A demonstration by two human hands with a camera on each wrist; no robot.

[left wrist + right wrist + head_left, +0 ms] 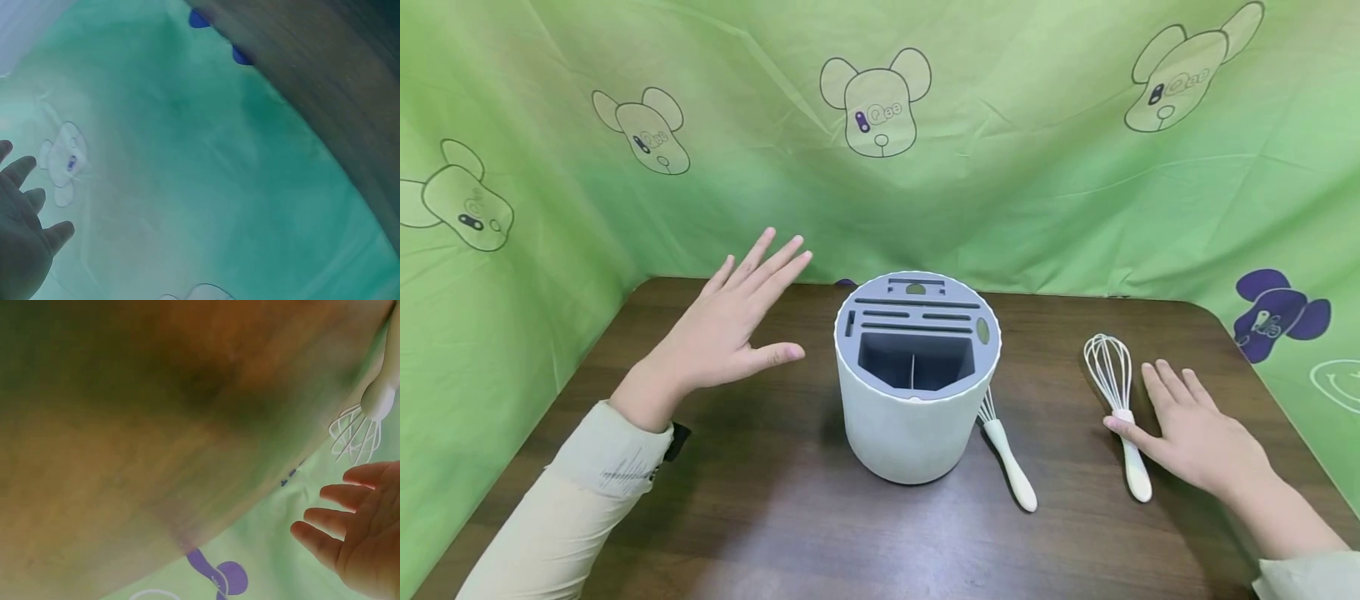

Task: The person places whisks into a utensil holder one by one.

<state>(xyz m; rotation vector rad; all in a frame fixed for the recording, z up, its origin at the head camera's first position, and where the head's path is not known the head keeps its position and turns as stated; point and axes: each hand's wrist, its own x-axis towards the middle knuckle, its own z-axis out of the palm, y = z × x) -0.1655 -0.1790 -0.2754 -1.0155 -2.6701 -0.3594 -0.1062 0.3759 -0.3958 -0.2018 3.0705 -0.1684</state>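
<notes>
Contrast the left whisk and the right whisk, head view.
The left whisk has its wires partly hidden behind the container; the right whisk shows its whole wire head. The right hand overlaps the right whisk with its thumb; no hand overlaps the left whisk. Both have pale handles.

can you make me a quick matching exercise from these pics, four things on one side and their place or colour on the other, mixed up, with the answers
1. left hand
2. right hand
3. container
4. cloth backdrop

A. white outside, grey on top
B. green, patterned
C. raised, left of the container in the head view
D. next to a whisk

Pairs: 1-C, 2-D, 3-A, 4-B
</notes>
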